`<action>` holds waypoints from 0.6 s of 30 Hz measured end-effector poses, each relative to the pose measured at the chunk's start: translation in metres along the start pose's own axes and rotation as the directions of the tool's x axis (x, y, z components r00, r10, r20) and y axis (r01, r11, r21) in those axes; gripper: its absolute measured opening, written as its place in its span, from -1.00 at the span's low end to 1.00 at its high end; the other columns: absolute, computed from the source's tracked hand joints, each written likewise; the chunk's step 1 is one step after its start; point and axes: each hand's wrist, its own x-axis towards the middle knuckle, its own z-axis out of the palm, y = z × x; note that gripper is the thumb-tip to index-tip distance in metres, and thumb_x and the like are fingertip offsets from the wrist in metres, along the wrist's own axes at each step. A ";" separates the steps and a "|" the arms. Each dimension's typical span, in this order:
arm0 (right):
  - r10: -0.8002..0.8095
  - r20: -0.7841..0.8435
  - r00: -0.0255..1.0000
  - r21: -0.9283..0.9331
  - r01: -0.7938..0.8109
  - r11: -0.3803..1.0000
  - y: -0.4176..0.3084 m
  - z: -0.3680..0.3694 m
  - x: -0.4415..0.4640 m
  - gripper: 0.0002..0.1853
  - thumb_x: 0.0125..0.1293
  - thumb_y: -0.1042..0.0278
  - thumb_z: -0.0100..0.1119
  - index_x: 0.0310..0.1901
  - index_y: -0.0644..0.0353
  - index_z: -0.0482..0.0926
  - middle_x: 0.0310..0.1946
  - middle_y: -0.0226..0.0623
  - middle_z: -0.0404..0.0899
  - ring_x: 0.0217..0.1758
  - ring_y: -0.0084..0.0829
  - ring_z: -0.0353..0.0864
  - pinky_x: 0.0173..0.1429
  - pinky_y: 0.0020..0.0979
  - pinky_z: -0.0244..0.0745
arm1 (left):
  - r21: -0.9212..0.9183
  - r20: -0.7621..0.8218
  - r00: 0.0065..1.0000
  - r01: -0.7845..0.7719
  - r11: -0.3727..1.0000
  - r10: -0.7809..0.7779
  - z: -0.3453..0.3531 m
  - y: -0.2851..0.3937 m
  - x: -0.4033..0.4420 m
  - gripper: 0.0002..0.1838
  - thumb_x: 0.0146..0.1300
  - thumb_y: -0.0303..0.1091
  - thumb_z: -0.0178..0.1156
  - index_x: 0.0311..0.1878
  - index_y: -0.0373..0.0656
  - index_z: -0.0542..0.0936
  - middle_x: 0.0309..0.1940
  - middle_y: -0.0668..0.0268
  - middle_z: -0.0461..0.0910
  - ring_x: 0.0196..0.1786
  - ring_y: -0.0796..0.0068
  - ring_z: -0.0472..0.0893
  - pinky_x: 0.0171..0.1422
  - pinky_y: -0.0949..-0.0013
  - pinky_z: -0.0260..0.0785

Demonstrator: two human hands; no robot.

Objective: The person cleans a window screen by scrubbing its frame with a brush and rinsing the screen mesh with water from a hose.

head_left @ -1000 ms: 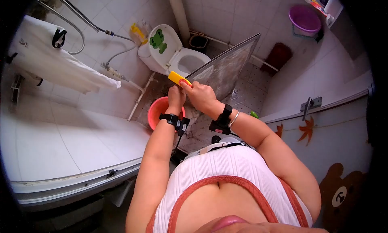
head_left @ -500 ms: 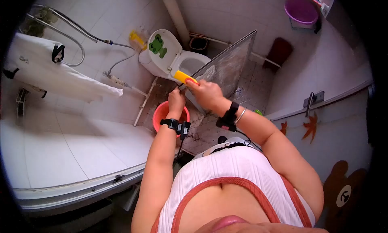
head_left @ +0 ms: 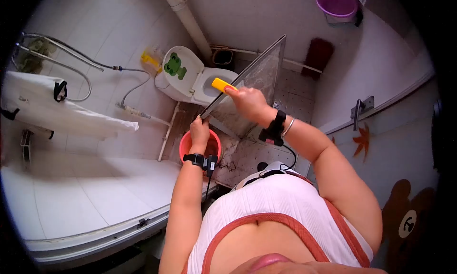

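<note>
My left hand grips the near lower corner of a thin framed panel, just above the red basin. The panel stands tilted on its edge, its greyish face turned to the right. In my right hand is a yellow-handled tool, held beside the panel's upper edge; its working end is hidden. The basin rests on the wet, dirty floor, partly covered by my left forearm.
Behind the panel is a toilet with its lid up. A bin stands beyond it. White cloth hangs at left, near hoses. At right are a door handle and a purple basin.
The view has shifted. My left hand has moved a little left and down along the panel's corner, and my right hand with the yellow-handled tool is farther from it.
</note>
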 end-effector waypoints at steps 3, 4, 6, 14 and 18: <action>0.099 -0.029 0.995 -0.095 -0.101 0.990 0.045 -0.011 0.014 -0.67 0.22 0.42 -0.01 0.03 -0.05 0.43 -0.50 -0.22 0.54 -0.48 -0.30 0.61 -0.51 -0.33 0.53 | -0.026 -0.031 0.999 -0.010 1.000 0.009 0.004 -0.006 0.000 -0.77 0.16 -0.31 0.13 -0.27 -0.32 0.54 -0.40 -0.07 0.55 -0.24 -0.10 0.53 -0.23 0.08 0.36; 0.181 -0.015 0.983 -0.152 -0.181 0.972 0.064 -0.012 0.018 -0.70 0.24 0.41 -0.03 0.02 -0.05 0.43 -0.49 -0.24 0.54 -0.47 -0.30 0.62 -0.51 -0.34 0.53 | -0.029 -0.029 1.000 -0.012 1.000 0.011 0.004 -0.005 -0.001 -0.77 0.16 -0.31 0.13 -0.27 -0.32 0.54 -0.40 -0.07 0.55 -0.24 -0.10 0.53 -0.23 0.08 0.36; 0.268 -0.057 0.962 -0.212 -0.274 0.938 0.104 -0.019 0.028 -0.73 0.28 0.36 -0.08 0.01 -0.07 0.44 -0.51 -0.20 0.55 -0.46 -0.26 0.62 -0.48 -0.31 0.53 | -0.057 -0.041 0.999 -0.026 0.998 0.024 0.003 -0.001 -0.003 -0.78 0.17 -0.32 0.12 -0.27 -0.31 0.54 -0.40 -0.07 0.55 -0.25 -0.09 0.53 -0.23 0.08 0.36; 0.203 0.012 0.979 -0.246 -0.194 0.950 0.101 -0.026 0.013 -0.75 0.30 0.34 -0.10 -0.01 0.05 0.43 -0.41 -0.21 0.57 -0.40 -0.28 0.64 -0.43 -0.31 0.56 | 0.010 -0.043 0.997 -0.057 0.998 0.057 0.002 -0.001 -0.009 -0.77 0.17 -0.31 0.11 -0.29 -0.33 0.54 -0.43 -0.10 0.54 -0.27 -0.10 0.53 -0.26 0.07 0.35; 0.292 -0.094 0.952 -0.290 -0.306 0.907 0.144 -0.026 0.028 -0.76 0.28 0.34 -0.06 -0.03 0.04 0.44 -0.46 -0.25 0.59 -0.42 -0.26 0.64 -0.42 -0.31 0.57 | -0.032 -0.013 0.999 -0.032 0.999 0.032 0.003 0.000 -0.009 -0.77 0.17 -0.32 0.10 -0.30 -0.33 0.54 -0.44 -0.11 0.53 -0.27 -0.11 0.53 -0.27 0.05 0.35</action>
